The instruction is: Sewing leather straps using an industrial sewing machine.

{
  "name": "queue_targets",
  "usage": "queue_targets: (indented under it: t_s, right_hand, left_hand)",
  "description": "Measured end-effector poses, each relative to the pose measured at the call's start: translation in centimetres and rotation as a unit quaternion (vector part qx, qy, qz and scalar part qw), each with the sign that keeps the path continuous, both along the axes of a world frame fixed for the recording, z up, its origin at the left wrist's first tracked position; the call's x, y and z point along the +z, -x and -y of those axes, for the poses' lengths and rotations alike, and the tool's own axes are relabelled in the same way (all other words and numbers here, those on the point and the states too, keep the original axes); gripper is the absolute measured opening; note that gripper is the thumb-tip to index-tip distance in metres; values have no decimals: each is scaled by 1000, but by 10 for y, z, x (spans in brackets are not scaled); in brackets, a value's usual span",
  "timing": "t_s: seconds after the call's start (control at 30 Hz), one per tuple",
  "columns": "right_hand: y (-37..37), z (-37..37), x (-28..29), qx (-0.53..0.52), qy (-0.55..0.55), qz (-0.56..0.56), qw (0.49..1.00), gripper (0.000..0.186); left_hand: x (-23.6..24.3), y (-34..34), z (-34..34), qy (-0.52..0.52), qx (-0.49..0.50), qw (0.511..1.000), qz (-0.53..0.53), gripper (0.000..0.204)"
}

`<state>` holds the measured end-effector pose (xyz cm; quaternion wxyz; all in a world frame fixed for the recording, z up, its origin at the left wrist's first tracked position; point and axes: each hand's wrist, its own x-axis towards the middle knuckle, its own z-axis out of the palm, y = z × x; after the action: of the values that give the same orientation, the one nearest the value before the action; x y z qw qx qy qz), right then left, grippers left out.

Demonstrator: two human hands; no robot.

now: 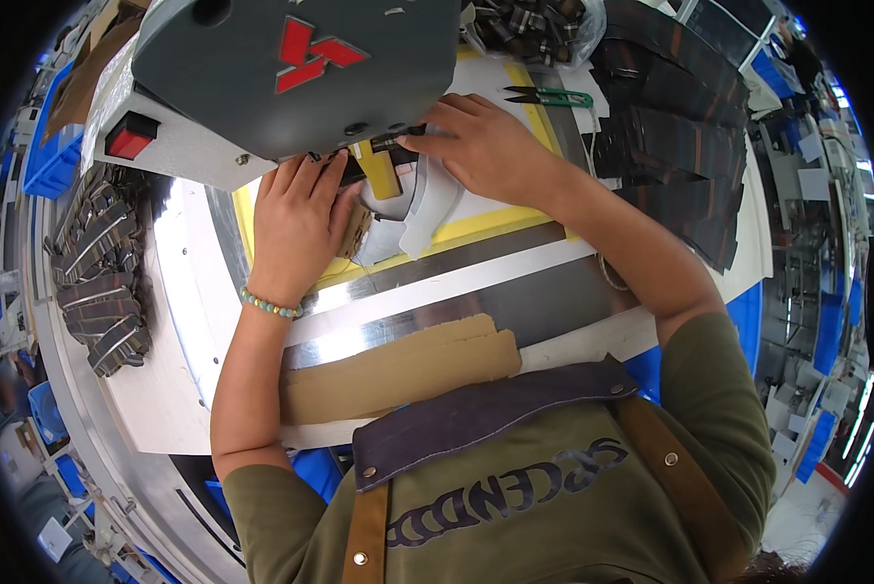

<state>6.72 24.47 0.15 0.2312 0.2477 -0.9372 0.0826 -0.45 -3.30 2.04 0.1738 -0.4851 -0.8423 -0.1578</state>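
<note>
Under the dark grey head of a sewing machine [310, 88], both my hands are at a narrow dark fabric piece [386, 143]. My left hand [296, 219] has its fingers bent onto the left end of that piece, with the thumb lower down; some fingertips are partly hidden by the machine. The right hand [486, 146] pinches the piece's other end between thumb and fingers. A yellow plate-like part [379, 173] stands between the two hands. Below it curves a pale grey guard-like piece [432, 209]. The needle area is hidden from view.
Dark striped fabric pieces lie in a bunch [101, 273] at left and in a broad stack [666, 127] at right. Green-handled thread snips [549, 96] rest beyond my right hand. Brown cardboard [403, 370] lies along the near edge. A clear bag [539, 29] of fabric pieces sits behind.
</note>
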Motion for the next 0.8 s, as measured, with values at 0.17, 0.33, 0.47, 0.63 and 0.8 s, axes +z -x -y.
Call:
queue_targets:
  t_s: [0.17,0.33,0.47,0.63,0.8]
  right_hand:
    - [-3,2,4,3,-8,11,1000,34]
    - [-2,1,5,12,-1,8,1000,33]
    - [-3,2,6,18,8,11,1000,33]
    - [-3,2,5,22,11,11,1000,34]
    - [-3,2,5,22,10,11,1000,34]
  left_hand:
    - [-1,0,1,-3,-4,1000,-6,37]
    - [-1,0,2,-7,-7,1000,-7,36]
    - [-1,1,2,-4,-9,1000,-17,36]
    - [-1,0,3,-3,-5,1000,-11,36]
    - [-1,0,3,0,0,1000,-3,36]
